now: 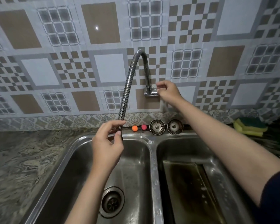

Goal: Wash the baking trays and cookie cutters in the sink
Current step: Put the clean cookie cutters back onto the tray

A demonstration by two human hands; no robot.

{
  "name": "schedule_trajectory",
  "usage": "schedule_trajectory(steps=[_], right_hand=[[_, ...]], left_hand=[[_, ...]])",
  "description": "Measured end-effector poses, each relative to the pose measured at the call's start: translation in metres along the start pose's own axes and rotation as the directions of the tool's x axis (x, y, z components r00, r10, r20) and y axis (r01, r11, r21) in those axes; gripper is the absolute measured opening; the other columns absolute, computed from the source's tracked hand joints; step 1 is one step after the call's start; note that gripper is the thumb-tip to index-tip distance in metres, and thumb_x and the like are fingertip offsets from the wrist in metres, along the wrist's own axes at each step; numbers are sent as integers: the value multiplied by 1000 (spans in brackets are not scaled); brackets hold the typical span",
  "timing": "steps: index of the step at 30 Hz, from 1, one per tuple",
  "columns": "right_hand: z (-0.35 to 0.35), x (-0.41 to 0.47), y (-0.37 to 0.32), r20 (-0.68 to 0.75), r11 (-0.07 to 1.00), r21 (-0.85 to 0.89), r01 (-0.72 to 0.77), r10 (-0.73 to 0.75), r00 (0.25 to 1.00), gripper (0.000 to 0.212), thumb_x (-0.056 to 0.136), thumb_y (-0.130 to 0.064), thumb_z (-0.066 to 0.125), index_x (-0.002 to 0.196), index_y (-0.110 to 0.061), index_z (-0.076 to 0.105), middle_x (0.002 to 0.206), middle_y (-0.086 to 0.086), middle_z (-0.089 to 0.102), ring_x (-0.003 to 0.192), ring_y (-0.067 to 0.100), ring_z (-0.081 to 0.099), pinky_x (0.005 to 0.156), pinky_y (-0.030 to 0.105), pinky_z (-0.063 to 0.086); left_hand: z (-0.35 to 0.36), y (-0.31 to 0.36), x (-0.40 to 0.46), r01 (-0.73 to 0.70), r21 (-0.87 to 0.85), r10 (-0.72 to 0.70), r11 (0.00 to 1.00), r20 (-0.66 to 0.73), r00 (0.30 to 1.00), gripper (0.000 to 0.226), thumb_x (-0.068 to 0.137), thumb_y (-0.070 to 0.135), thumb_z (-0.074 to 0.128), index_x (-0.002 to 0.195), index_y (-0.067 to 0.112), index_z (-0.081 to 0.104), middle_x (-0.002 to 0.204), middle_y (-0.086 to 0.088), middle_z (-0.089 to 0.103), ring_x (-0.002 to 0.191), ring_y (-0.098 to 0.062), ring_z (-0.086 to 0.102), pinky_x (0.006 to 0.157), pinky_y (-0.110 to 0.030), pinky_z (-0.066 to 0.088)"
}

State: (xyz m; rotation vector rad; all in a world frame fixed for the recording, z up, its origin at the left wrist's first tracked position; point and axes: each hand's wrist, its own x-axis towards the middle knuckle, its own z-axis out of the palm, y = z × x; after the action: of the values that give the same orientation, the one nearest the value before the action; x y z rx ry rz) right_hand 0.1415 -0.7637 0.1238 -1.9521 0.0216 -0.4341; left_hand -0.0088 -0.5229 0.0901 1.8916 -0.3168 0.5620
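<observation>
**A:** What have your hands got right now?

**Me:** My left hand (106, 143), at the centre of the frame, pinches the lower end of the flexible faucet hose (128, 88) between thumb and curled fingers, just above the left basin (81, 167). My right hand (167, 91), right of centre and higher, is at the tap valve (149, 92) on the wall; its fingers are curled near the small lever, but I cannot tell whether they grip it or only hover beside it.

**A:** And the trays and cutters?

**Me:** 1 dark baking tray (189, 191) lies in the right basin (217, 152), lower right of the frame. I see no cookie cutters from here.

**A:** So what is the step, as you judge it?

**Me:** Aiming the spout and turning the water on, I think. No water shows yet. To do it well I would keep a firm pinch low on the hose so the nozzle does not whip, swing it over the divider toward the tray, and open the lever slowly so nothing splashes onto the counter.

**A:** Anything else nearby?

**Me:** 2 metal strainer plugs (157, 126) and 2 small balls, 1 orange (134, 128) and 1 pink (144, 126), stand along the back rim of the sink. Sponges (249, 126) are stacked at the right edge.
</observation>
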Motion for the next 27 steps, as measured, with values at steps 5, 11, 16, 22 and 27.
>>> schedule_trajectory(steps=[5, 11, 16, 22, 27], right_hand=[[-2, 22, 0, 72, 997, -40, -68, 71, 995, 36, 85, -2, 58, 121, -8, 57, 121, 5, 54, 115, 18, 51, 100, 27, 41], [-13, -1, -10, 147, 994, -57, -89, 96, 984, 36, 88, -10, 62, 124, -10, 55, 130, 7, 54, 121, 20, 50, 107, 32, 39], [-32, -81, -3, 211, 984, -167, -57, 92, 973, 36, 90, -15, 61, 125, -13, 54, 126, 3, 55, 113, 14, 52, 96, 26, 43], [-55, -189, 29, 238, 922, -353, -160, 254, 938, 34, 87, -16, 66, 120, -15, 59, 121, 3, 60, 111, 14, 55, 103, 34, 42], [-67, -274, 77, 315, 823, -462, -330, 500, 807, 35, 87, -24, 67, 120, -25, 58, 113, -4, 61, 106, 11, 58, 99, 30, 45]], left_hand=[[0, 1, -1, 7, -10, -7, 1000, 5, 1000, 38, 84, -6, 54, 93, 29, 67, 98, 3, 65, 89, -10, 62, 68, -9, 46], [-1, 4, -3, 0, -3, 0, 1000, -16, 1000, 41, 85, -5, 52, 94, 33, 63, 104, 0, 61, 95, -12, 61, 74, -16, 52], [7, 11, -32, 10, 28, -8, 1000, -87, 996, 33, 83, 2, 57, 106, 25, 62, 111, 1, 41, 109, -20, 51, 96, -39, 46], [36, 4, -82, 115, -143, -86, 983, 198, 976, 29, 81, 4, 57, 96, 28, 58, 100, -5, 59, 86, -9, 58, 79, -16, 45], [77, -1, -131, 487, -19, -382, 873, 594, 708, 15, 87, 9, 61, 98, 20, 58, 83, 8, 57, 74, 0, 53, 68, -13, 43]])
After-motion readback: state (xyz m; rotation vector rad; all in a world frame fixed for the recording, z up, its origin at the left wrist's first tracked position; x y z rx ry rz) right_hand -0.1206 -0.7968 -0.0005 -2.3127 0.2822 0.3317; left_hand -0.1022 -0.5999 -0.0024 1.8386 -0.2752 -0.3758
